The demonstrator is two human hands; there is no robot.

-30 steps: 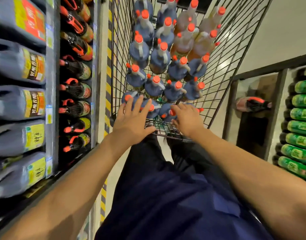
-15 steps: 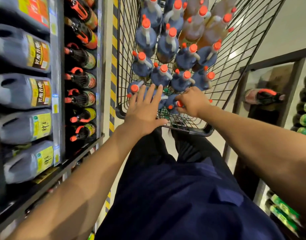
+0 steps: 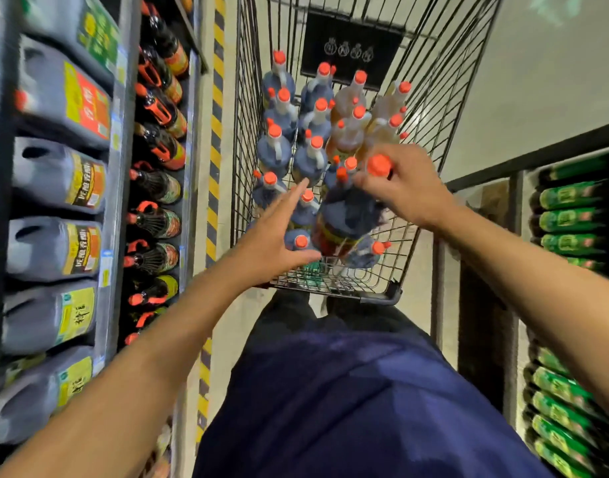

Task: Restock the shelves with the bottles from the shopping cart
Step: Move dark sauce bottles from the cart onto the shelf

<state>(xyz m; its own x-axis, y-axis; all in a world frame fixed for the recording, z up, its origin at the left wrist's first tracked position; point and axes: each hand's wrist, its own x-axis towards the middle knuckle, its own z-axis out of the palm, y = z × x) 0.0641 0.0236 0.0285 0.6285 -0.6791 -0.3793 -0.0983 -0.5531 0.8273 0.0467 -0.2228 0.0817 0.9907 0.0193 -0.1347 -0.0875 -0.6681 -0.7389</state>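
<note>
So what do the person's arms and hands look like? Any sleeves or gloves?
No sleeves or gloves show. Both forearms are bare from the picture's bottom edge to the wrists. The left hand and right hand are bare too, with no ring, watch or bracelet that I can see. The only clothing in view is dark navy blue, low in the picture between the arms.

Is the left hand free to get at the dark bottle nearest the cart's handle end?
Probably yes. The left hand is open, right beside that dark bottle, nothing between them. The right hand holds a lifted bottle just beside it.
</note>
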